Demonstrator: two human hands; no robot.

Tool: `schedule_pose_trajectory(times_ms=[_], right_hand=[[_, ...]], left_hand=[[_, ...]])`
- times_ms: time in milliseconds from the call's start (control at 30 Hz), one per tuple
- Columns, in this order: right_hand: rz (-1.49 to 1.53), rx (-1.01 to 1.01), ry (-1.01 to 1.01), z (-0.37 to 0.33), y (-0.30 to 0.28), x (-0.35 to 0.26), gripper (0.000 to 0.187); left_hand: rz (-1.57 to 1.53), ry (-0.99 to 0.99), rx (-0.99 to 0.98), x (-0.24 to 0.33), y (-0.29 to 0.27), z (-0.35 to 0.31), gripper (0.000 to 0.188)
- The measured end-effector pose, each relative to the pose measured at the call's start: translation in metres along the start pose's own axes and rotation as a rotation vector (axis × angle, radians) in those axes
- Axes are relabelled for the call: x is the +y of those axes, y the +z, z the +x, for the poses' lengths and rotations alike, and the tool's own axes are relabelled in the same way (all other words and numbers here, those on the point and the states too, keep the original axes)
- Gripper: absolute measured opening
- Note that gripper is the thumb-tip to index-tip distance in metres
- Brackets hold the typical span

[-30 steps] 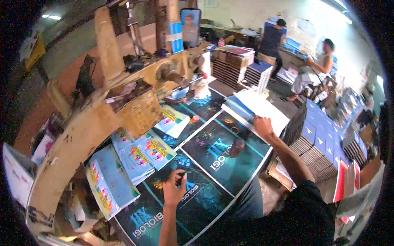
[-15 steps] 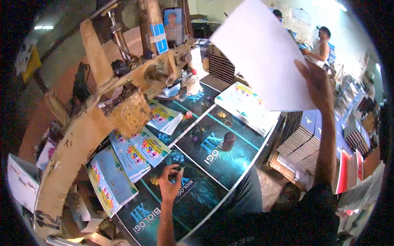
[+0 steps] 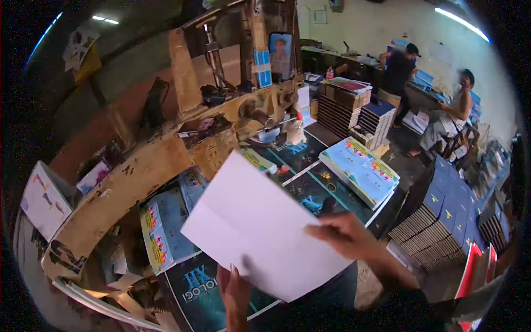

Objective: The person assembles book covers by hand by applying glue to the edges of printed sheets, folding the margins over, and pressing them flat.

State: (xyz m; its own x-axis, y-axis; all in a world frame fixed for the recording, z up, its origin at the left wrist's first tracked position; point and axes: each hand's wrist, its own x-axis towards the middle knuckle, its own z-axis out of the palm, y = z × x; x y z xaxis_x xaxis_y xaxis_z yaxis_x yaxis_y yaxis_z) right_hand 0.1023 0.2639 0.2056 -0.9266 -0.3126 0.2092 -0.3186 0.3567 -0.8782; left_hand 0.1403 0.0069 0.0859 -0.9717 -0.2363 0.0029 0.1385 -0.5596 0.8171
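A large white sheet of paper (image 3: 260, 216) hangs tilted in front of me above the table. My right hand (image 3: 351, 238) grips it at its right side, thumb and fingers closed. At the lower left edge, my left hand (image 3: 235, 290) holds the sheet with its thumb on top, while its other fingers are mostly hidden beneath. Behind the paper, a stack of blue printed covers (image 3: 359, 171) lies at the table's far right. More blue printed covers (image 3: 166, 229) lie on the left, partly hidden by the sheet. Dark printed sheets (image 3: 193, 290) cover the tabletop.
A worn beige machine with a curved arm (image 3: 127, 177) borders the table's left and far sides. A white bottle with a red cap (image 3: 296, 133) stands before it. Dark blue book stacks (image 3: 437, 210) rise on the right. Two people (image 3: 453, 108) are farther back.
My right hand has brought the white sheet down and left from the upper right. My left hand, previously empty over the table, now holds its lower edge. The view has shifted.
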Motion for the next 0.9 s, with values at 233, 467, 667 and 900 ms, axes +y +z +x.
schedule_pose_trajectory(times_ms=[233,467,667,900], right_hand=[[0.099,-0.020,0.052,0.007,0.022,-0.027,0.018],[-0.311,0.741,-0.328,-0.018,-0.021,-0.045,0.040],[-0.029,0.434,0.111,-0.010,0.033,0.066,0.059],[0.701,0.169,0.631,-0.011,0.097,0.088,0.052]], left_hand=[[-0.064,-0.234,0.255,-0.040,-0.060,-0.043,0.035],[0.579,-0.008,0.244,-0.054,-0.080,-0.039,0.030],[0.529,-0.234,0.343,-0.046,-0.103,-0.050,0.055],[0.087,-0.389,0.236,-0.041,-0.105,-0.045,0.074]])
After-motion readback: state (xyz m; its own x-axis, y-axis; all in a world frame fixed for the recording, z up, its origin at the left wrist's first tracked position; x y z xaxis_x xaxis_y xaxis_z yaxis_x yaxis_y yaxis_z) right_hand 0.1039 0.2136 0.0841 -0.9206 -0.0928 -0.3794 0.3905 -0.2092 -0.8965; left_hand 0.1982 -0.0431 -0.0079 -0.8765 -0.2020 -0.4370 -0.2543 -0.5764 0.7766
